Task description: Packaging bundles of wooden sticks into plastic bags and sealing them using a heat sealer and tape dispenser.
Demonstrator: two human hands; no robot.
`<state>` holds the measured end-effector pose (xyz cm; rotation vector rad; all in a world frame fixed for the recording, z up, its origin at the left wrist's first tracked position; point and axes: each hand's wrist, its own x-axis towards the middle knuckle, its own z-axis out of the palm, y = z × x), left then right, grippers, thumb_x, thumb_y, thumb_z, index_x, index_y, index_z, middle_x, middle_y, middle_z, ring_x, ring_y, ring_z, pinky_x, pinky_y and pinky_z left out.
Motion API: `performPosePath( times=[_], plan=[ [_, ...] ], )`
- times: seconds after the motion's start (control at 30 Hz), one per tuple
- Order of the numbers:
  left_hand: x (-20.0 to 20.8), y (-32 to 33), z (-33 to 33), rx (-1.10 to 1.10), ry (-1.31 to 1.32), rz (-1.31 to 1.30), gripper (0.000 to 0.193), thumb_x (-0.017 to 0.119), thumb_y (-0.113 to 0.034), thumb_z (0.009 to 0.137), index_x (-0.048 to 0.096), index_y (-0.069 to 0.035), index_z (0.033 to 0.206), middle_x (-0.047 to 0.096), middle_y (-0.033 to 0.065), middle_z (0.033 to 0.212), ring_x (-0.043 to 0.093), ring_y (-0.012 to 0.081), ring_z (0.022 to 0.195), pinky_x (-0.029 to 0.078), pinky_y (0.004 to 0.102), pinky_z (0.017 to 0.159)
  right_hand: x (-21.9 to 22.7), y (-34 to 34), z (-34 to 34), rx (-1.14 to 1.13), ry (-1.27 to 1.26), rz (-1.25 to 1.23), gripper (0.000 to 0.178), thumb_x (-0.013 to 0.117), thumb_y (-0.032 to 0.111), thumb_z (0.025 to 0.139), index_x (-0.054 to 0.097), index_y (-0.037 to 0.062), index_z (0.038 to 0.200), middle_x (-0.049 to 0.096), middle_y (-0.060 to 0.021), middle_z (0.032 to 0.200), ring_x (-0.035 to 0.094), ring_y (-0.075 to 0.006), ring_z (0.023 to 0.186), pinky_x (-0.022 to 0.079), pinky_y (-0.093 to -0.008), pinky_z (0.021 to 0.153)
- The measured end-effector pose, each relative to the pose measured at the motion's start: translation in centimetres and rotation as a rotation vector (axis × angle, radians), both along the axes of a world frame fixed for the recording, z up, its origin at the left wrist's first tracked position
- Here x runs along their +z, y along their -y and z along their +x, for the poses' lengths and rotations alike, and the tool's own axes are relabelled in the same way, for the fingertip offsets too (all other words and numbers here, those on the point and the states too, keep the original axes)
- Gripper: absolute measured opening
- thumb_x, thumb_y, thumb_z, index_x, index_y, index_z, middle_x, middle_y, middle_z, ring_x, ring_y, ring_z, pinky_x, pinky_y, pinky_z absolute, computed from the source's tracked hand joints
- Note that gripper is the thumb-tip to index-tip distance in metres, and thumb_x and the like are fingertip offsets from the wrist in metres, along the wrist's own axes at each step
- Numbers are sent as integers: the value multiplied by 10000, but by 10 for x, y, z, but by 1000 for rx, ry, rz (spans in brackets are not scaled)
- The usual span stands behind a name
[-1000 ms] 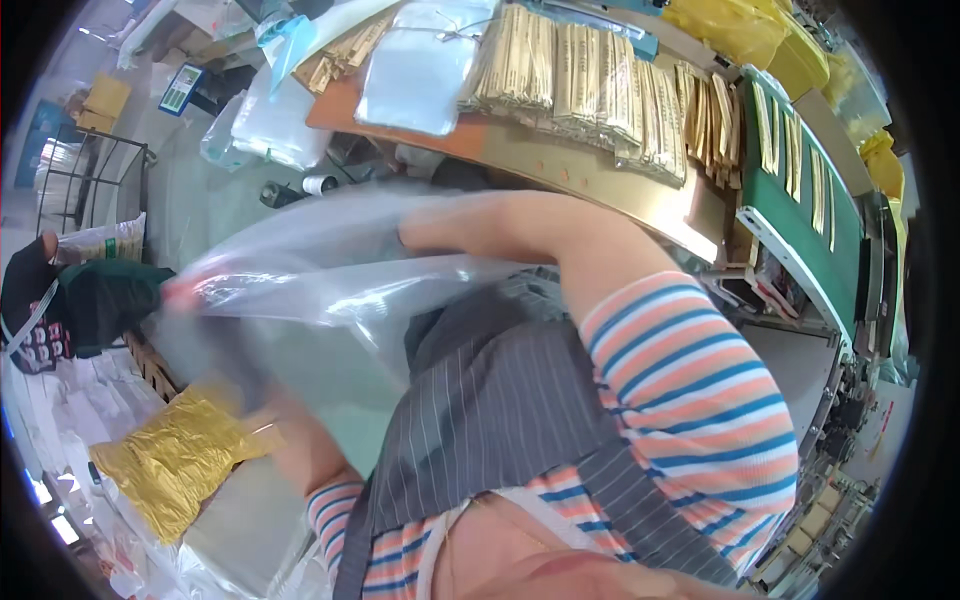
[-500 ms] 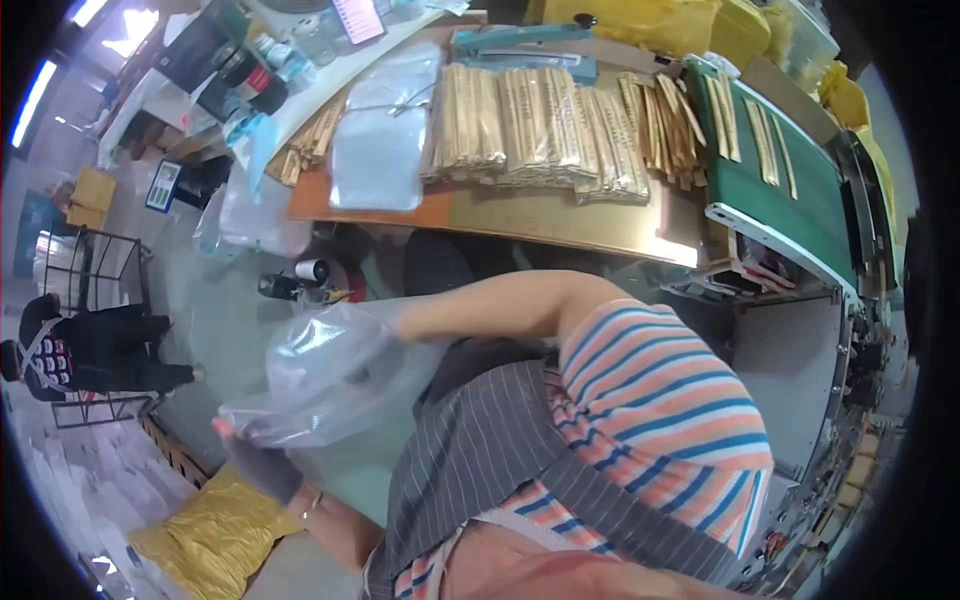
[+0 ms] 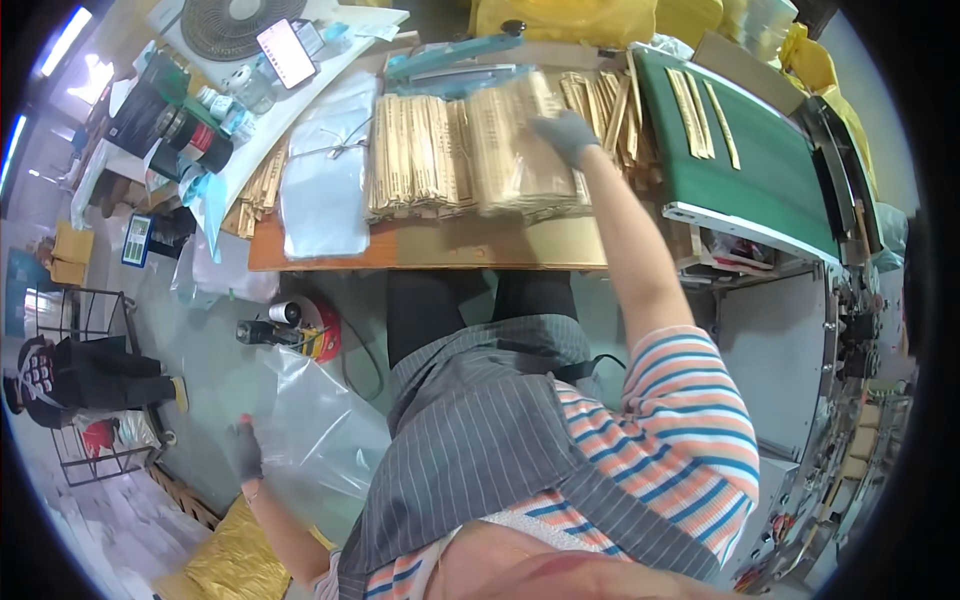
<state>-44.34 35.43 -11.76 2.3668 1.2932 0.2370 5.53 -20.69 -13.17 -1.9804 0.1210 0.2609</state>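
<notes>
My right hand (image 3: 567,137), in a grey glove, grips the right side of a bundle of slim tan sleeved sticks (image 3: 505,145), which look like wrapped chopsticks. That bundle is tilted and smeared by motion above the table. More bundles (image 3: 410,150) lie in a row beside it. Low on the left, my left hand (image 3: 247,452), gloved with bare fingertips, holds the edge of a big clear plastic bag (image 3: 325,425). The bag hangs over the floor beside my apron; my left fingers are slightly blurred.
A stack of flat clear bags (image 3: 328,190) lies left of the bundles. A green conveyor belt (image 3: 750,190) carries a few loose sleeved sticks. A teal sealer arm (image 3: 455,55) stands behind. Yellow sacks (image 3: 245,550) lie at lower left. Another person (image 3: 90,375) is at a rack.
My right hand has left the clear bag and moved up to the table, taking hold of a bundle. The bag now hangs slack at my left hand.
</notes>
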Motion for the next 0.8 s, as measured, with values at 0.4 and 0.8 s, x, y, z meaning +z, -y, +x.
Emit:
performPosePath(
  times=[0.4, 0.8],
  plan=[
    [-56, 158, -7, -371, 220, -192, 397, 593, -168, 884, 514, 31, 1219, 595, 165, 1126, 557, 233, 1022, 419, 316, 900, -53, -24, -33, 6, 6, -3, 1020, 833, 440, 526, 398, -71, 1293, 510, -270, 1223, 550, -304, 1099, 452, -346, 903],
    [-35, 125, 20, 5, 172, -19, 409, 442, -361, 962, 621, -13, 1081, 597, 65, 673, 545, 175, 579, 435, 344, 581, 124, -133, -215, 560, -469, 778, 576, 607, 295, 754, 504, -56, 1199, 622, -172, 1062, 648, -245, 869, 559, -328, 757]
  ],
)
